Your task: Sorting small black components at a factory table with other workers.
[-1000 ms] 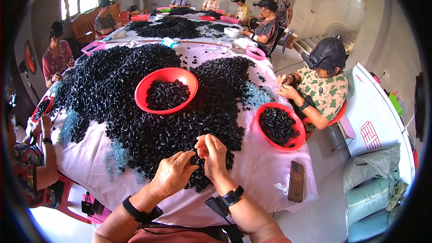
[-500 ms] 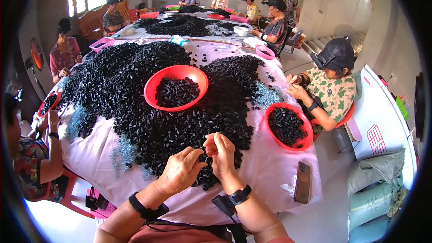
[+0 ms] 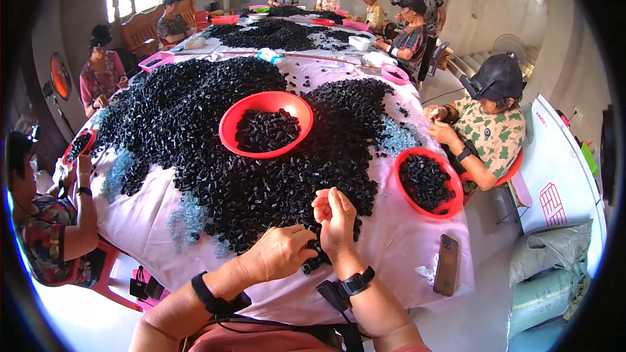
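Note:
My left hand (image 3: 279, 253) is closed, thumb and fingers pinched together at the near edge of a heap of small black plastic pieces (image 3: 261, 186). Dark pieces lie right by its fingertips, and whether one is in the pinch I cannot make out. Just to the right, my right hand (image 3: 336, 220) is raised with curled fingers and the thumb up; what it holds, if anything, is hidden. Beyond both hands a red bowl (image 3: 229, 132) of black pieces rests on the heap. Another red bowl (image 3: 403, 190) with black pieces stands to my right.
A phone (image 3: 447, 265) and crumpled white paper (image 3: 427, 272) lie on the pink tablecloth (image 3: 391, 248) at right. Clear bluish plastic bits (image 3: 187, 218) lie along the heap's edges. A co-worker in a camouflage shirt (image 3: 492, 127) sits close at right, another (image 3: 49, 221) at left. Several people sit farther off.
My left hand has turned and dropped lower, and its fingertips have come away from my right hand's fingers. My right hand stays raised with curled fingers. The whole view has shifted slightly.

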A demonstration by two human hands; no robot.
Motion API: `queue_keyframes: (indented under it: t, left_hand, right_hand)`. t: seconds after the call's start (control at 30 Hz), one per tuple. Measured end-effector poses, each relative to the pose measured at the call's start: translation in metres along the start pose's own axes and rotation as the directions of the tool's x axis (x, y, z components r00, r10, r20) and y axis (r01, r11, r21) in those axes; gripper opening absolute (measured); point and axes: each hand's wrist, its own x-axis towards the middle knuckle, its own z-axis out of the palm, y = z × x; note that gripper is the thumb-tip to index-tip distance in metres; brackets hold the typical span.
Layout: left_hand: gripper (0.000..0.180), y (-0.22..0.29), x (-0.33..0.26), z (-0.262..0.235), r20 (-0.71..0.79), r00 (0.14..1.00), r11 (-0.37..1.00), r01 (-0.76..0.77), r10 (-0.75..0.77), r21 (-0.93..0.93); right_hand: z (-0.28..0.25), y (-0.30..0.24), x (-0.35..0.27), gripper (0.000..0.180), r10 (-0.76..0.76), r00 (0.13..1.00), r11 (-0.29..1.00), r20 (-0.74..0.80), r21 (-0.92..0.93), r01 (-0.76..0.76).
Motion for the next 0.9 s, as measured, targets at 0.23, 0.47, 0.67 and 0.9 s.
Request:
queue_keyframes:
  t: [0.23,0.47,0.67,0.9]
  left_hand:
    - [0.046,-0.031,0.05,-0.048,-0.195,0.942,0.96,0.278,-0.275,-0.012]
    - [0.031,-0.045,0.041,-0.061,-0.335,0.902,0.962,0.261,-0.272,-0.078]
    - [0.015,-0.077,0.011,-0.024,-0.246,0.948,0.961,0.242,-0.204,0.136]
    - [0.029,-0.079,0.009,-0.004,-0.149,0.942,0.909,0.329,-0.3,0.255]
  right_hand:
    - [-0.006,0.002,0.002,0.033,0.003,0.999,0.999,-0.048,0.049,-0.001]
    - [-0.003,0.002,0.003,0.032,0.023,1.0,0.998,-0.016,0.052,-0.022]
    - [-0.004,0.001,0.002,0.03,0.036,0.999,0.999,-0.023,0.027,-0.036]
    - [-0.004,0.0,0.003,0.029,-0.021,0.998,0.998,0.055,0.062,0.017]
